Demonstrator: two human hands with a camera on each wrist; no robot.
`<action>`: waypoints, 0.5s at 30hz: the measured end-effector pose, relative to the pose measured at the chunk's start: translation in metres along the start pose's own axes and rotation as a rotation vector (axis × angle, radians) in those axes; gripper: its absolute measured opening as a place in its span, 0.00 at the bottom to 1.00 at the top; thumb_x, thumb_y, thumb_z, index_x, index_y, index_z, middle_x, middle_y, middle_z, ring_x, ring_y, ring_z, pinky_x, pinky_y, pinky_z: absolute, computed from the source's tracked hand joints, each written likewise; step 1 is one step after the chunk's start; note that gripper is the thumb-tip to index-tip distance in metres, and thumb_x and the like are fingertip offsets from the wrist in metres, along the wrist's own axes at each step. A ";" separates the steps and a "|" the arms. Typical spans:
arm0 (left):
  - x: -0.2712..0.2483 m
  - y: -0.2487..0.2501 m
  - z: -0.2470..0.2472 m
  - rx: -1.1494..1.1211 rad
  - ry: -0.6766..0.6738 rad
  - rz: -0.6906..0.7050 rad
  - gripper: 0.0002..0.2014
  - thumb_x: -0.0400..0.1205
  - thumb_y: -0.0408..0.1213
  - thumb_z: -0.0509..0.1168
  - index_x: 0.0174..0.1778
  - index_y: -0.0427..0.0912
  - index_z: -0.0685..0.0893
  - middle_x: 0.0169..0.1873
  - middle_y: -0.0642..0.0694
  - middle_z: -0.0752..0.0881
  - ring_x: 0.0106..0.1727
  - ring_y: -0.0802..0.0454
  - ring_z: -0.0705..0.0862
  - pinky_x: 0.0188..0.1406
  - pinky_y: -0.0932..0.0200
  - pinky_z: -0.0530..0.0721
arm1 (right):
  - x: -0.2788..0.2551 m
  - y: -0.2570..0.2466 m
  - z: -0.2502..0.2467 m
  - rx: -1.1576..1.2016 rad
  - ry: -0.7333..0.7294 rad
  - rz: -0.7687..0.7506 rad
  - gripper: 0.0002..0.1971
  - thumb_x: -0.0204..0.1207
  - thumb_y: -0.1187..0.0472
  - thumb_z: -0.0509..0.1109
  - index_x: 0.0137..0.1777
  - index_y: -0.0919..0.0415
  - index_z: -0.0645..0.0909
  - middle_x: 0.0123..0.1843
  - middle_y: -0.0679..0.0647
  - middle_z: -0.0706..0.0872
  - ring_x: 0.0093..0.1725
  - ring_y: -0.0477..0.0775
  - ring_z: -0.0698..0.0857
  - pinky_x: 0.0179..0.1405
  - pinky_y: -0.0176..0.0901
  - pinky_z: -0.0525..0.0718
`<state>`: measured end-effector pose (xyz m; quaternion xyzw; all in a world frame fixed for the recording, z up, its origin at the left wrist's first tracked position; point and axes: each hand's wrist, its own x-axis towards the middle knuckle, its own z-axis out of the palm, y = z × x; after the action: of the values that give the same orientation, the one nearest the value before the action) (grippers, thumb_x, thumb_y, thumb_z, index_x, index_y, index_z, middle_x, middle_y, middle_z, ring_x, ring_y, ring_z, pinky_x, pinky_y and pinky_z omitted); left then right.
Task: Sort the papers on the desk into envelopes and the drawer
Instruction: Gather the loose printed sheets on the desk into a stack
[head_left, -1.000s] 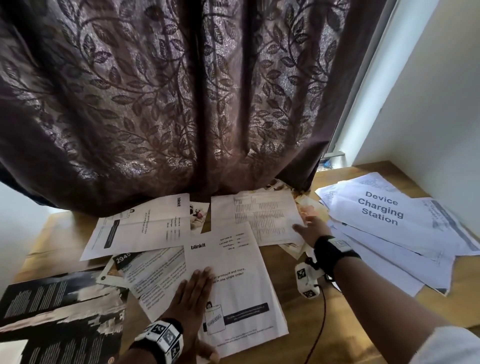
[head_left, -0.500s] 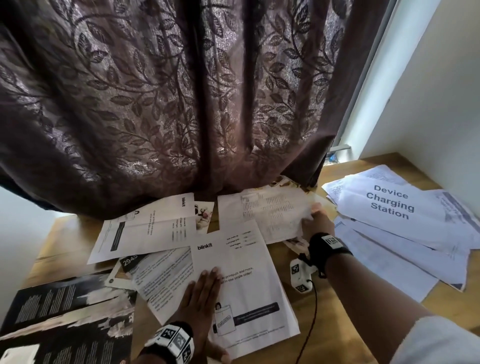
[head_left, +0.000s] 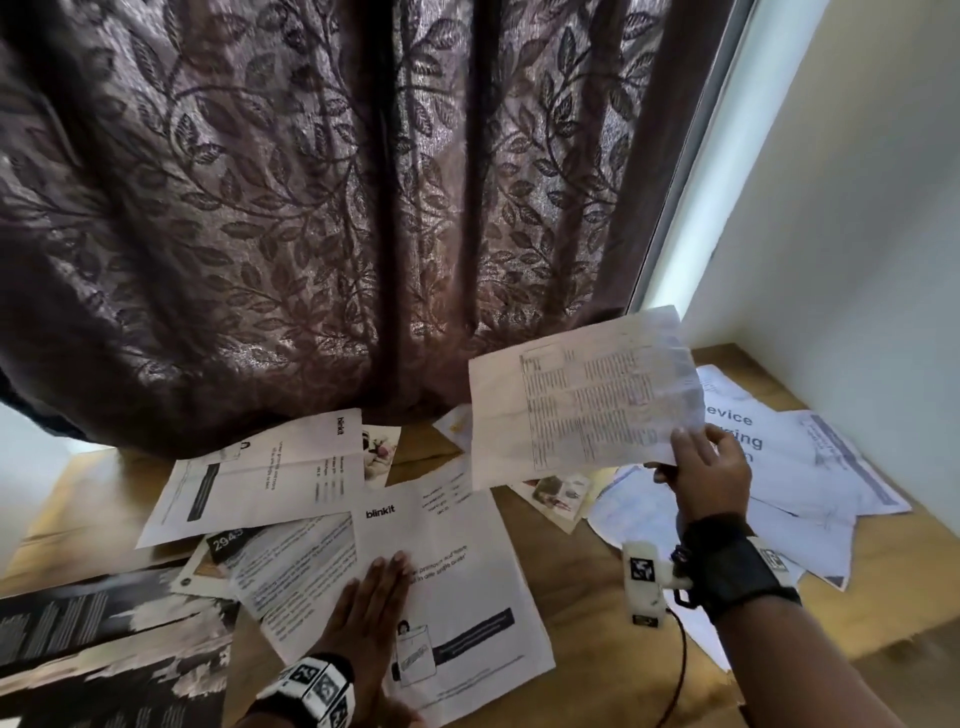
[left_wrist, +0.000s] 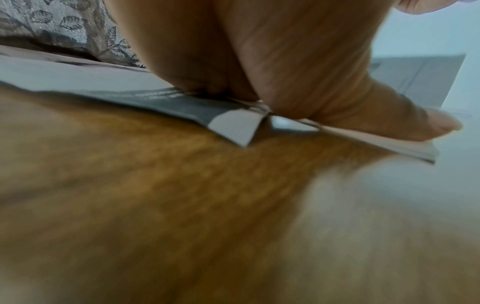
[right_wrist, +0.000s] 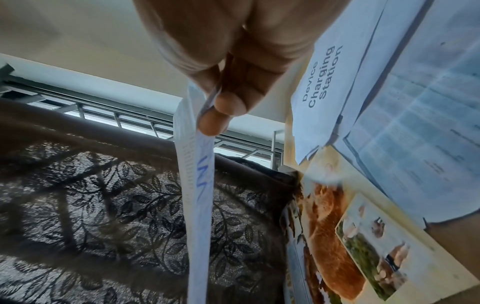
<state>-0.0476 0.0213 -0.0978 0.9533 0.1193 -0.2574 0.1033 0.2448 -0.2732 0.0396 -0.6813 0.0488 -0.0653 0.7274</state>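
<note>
Overhead, a printed table sheet (head_left: 582, 395) hung above the wooden desk (head_left: 582, 587), pinched at its corner by the right hand (head_left: 709, 475). Below, the left hand (head_left: 366, 618) lay flat, fingers straight, pressing a blinkit sheet (head_left: 457, 561) beside a "Device Charging Station" sheet (head_left: 748, 431).

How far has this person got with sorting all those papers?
Barely started, by the look of it. Nothing appears filed: no envelope or drawer shows in any view. In hand: the right hand pinches a printed table sheet lifted off the desk, while the left hand presses flat on a blinkit sheet. Left: a second blinkit sheet, the photos and the Device Charging Station pile.
</note>
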 end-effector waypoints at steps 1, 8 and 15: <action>-0.001 0.002 -0.004 -0.009 0.005 -0.003 0.73 0.50 0.82 0.61 0.85 0.33 0.55 0.85 0.38 0.57 0.79 0.36 0.68 0.77 0.47 0.47 | -0.003 -0.003 -0.002 0.023 -0.013 -0.009 0.15 0.82 0.62 0.71 0.65 0.66 0.77 0.49 0.57 0.90 0.34 0.55 0.87 0.31 0.49 0.85; -0.021 0.021 -0.035 0.054 0.030 0.090 0.74 0.61 0.80 0.65 0.77 0.41 0.18 0.74 0.47 0.12 0.73 0.48 0.11 0.81 0.42 0.28 | -0.014 -0.009 -0.001 -0.114 -0.153 -0.140 0.16 0.77 0.49 0.77 0.53 0.62 0.82 0.41 0.59 0.86 0.32 0.58 0.82 0.29 0.48 0.83; -0.032 0.003 -0.063 -0.365 0.292 0.142 0.80 0.51 0.82 0.71 0.79 0.52 0.20 0.84 0.48 0.29 0.86 0.47 0.38 0.86 0.41 0.48 | -0.024 -0.001 0.049 -0.458 -0.460 -0.139 0.14 0.80 0.50 0.73 0.54 0.62 0.87 0.49 0.59 0.92 0.47 0.58 0.89 0.46 0.49 0.87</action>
<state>-0.0441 0.0292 -0.0278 0.9520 0.1102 -0.0833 0.2732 0.2290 -0.2214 0.0435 -0.8256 -0.1499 0.0533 0.5413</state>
